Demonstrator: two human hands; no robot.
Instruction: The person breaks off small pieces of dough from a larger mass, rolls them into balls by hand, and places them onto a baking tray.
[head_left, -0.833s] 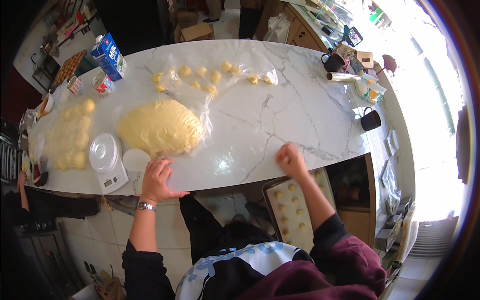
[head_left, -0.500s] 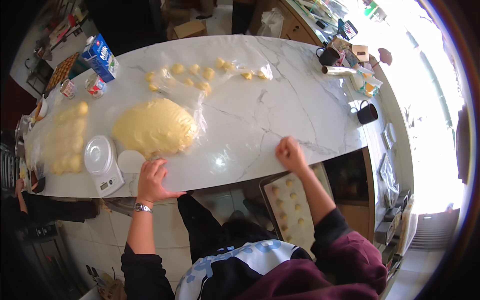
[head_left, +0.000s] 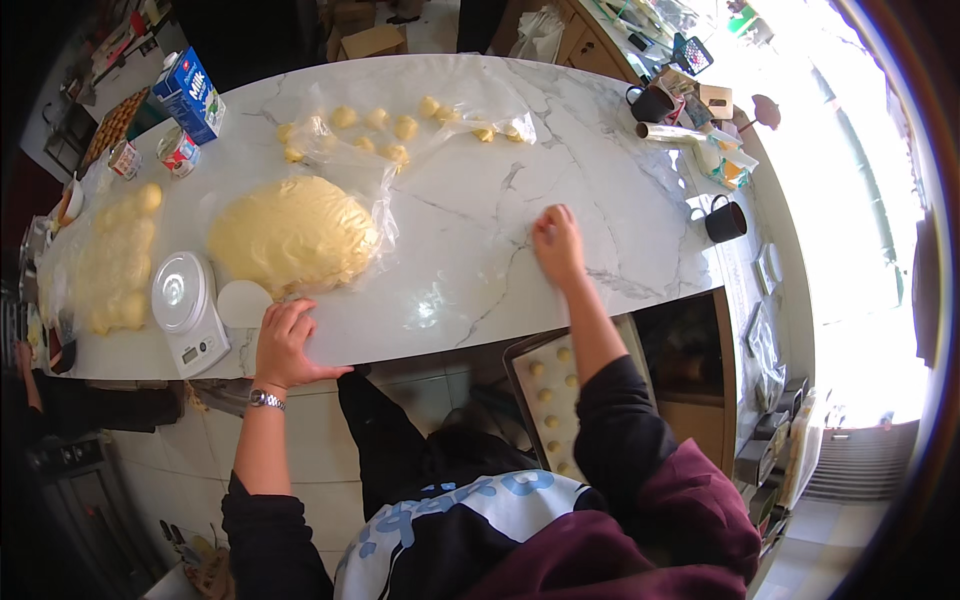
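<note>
My left hand rests at the counter's near edge, thumb stretched out and fingers apart, just below a large mound of yellow dough under clear plastic and a white round scraper. A white digital scale stands left of it. My right hand is on the marble counter right of the dough, fingers curled down; whatever they hold, if anything, is hidden. Small dough balls lie in plastic farther back. A tray of dough balls sits below the counter edge by my right forearm.
A milk carton, two cans and plastic-covered dough occupy the left. A black mug, another mug, a roll and clutter line the right end. Another person's arm shows at far left.
My right hand has slid forward across the counter, away from the near edge, its fingers still curled. The view has shifted slightly; my left hand stays at the edge.
</note>
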